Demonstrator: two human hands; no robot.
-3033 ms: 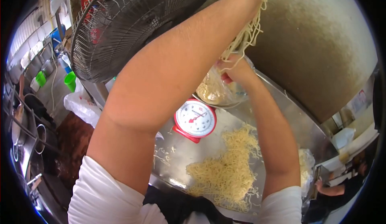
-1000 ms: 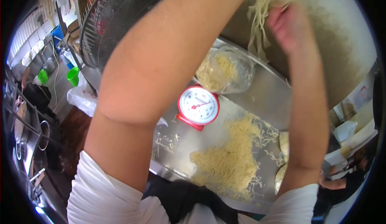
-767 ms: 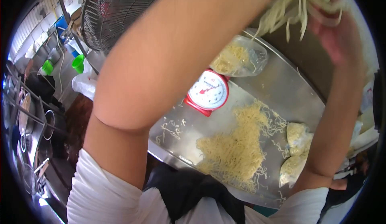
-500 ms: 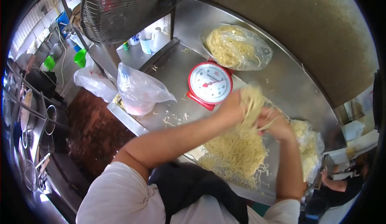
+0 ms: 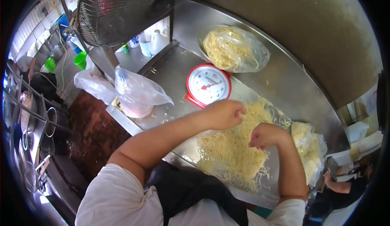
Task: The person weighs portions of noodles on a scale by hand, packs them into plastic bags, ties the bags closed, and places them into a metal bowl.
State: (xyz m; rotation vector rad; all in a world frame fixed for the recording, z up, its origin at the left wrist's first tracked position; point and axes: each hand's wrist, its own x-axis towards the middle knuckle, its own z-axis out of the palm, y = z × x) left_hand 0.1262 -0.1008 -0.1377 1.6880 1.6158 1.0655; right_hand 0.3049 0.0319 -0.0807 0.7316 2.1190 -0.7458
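Noodles [image 5: 233, 155] on steel table [image 5: 172, 69] | dark fan [image 5: 122, 15] | left hand [image 5: 225, 114], right hand [image 5: 266, 136] curled — hold unclear

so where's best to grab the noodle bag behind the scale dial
Probably by the slack clear plastic at the right end of the noodle bag, coming from the right: the noodles bulk toward its left, and the red scale stands by its near left side.

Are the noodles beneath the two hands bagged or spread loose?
Spread loose: the noodles lie across the metal table, with stray strands around their edge.
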